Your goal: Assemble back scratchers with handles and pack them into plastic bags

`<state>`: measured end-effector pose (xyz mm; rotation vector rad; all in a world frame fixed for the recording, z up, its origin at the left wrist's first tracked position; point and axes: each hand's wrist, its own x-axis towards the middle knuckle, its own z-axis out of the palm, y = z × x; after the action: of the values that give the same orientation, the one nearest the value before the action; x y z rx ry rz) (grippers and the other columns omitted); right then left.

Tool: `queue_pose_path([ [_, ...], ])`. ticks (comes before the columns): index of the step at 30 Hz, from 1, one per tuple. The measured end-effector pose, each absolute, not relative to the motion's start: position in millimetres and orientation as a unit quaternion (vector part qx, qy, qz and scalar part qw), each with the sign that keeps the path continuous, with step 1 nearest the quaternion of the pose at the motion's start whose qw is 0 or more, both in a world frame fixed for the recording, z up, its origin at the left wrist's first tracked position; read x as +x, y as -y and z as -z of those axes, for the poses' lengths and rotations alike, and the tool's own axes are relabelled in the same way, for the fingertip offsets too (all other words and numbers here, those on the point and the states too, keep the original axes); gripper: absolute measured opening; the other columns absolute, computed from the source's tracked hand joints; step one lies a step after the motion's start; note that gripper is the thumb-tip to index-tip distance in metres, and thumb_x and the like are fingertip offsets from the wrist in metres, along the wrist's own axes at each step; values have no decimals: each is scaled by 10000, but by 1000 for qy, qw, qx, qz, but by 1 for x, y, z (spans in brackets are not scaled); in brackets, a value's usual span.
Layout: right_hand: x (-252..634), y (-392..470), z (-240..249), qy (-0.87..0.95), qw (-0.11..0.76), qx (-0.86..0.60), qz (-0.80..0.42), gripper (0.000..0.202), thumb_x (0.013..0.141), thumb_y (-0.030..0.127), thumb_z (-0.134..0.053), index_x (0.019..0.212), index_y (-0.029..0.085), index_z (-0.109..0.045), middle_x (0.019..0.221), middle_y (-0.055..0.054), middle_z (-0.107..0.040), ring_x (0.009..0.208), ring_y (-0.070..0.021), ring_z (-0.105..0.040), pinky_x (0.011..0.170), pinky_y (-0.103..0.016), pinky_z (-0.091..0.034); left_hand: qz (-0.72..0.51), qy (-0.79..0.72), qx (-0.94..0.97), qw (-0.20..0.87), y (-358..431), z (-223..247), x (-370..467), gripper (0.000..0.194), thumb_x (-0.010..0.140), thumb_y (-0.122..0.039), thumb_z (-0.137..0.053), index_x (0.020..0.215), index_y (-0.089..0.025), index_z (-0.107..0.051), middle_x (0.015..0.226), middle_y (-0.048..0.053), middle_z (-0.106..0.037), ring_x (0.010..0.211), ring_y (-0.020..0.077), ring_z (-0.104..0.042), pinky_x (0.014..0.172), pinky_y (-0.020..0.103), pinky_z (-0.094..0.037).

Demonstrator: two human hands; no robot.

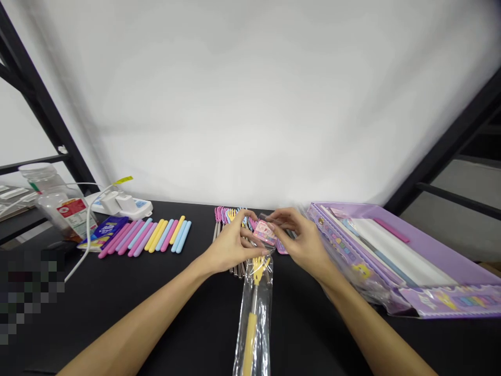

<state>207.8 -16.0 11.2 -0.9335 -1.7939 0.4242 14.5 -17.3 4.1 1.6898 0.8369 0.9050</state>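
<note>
My left hand has its fingers curled round the left side of a small pink printed card, thumb low by the mouth of a clear plastic bag. At the card's right edge, my right hand pinches with thumb and fingers. Inside the bag lies a back scratcher with a yellow hand-shaped head and yellow handle, pointing towards me. Whether card and bag are joined is hidden by my fingers. Just behind my left hand is a row of back scratcher heads on metal rods, partly covered.
Coloured handles lie in a row on the black table. Left of them are a purple packet, a plastic jar and a power strip with a white cable. An open purple box stands at right.
</note>
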Motion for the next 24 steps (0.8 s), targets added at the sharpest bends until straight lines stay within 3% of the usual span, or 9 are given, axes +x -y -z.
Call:
queue_pose_path([
  [6, 213, 19, -13, 809, 473, -346, -48, 128, 911, 190, -537, 1008, 234, -606, 1207, -88, -592, 822, -162, -636, 731, -330, -561, -394, -341, 690, 502, 16, -2, 16, 607, 709, -291, -798, 1188, -234, -429, 899, 45, -699, 810, 226, -727, 672, 302, -568],
  [12, 213, 18, -10, 817, 472, -332, 22, 177, 915, 134, -512, 1023, 236, -608, 1320, -106, -517, 873, -179, -640, 771, -369, -557, -402, -347, 686, 497, 17, -3, 18, 558, 738, -264, -767, 1185, -244, -433, 915, 41, -698, 749, 215, -731, 625, 285, -566],
  [17, 210, 21, -12, 818, 454, -351, -20, 238, 872, 206, -618, 1108, 238, -638, 1356, -107, -498, 960, -210, -643, 825, -378, -560, -406, -341, 690, 493, 17, -2, 17, 577, 727, -267, -775, 1190, -245, -431, 954, 48, -683, 771, 228, -729, 655, 319, -583],
  [22, 208, 22, -15, 811, 447, -357, -124, 179, 857, 212, -635, 1029, 246, -670, 1301, -90, -522, 1158, -246, -567, 832, -346, -554, -402, -322, 699, 497, 18, -1, 18, 599, 737, -246, -761, 1224, -253, -411, 884, 14, -670, 738, 214, -725, 650, 312, -577],
  [24, 208, 21, -16, 805, 449, -348, -172, 143, 864, 226, -628, 1000, 242, -670, 1227, -86, -564, 1129, -238, -579, 807, -337, -555, -400, -321, 699, 498, 17, 0, 19, 619, 732, -238, -764, 1235, -256, -403, 889, 13, -669, 736, 211, -725, 649, 308, -576],
])
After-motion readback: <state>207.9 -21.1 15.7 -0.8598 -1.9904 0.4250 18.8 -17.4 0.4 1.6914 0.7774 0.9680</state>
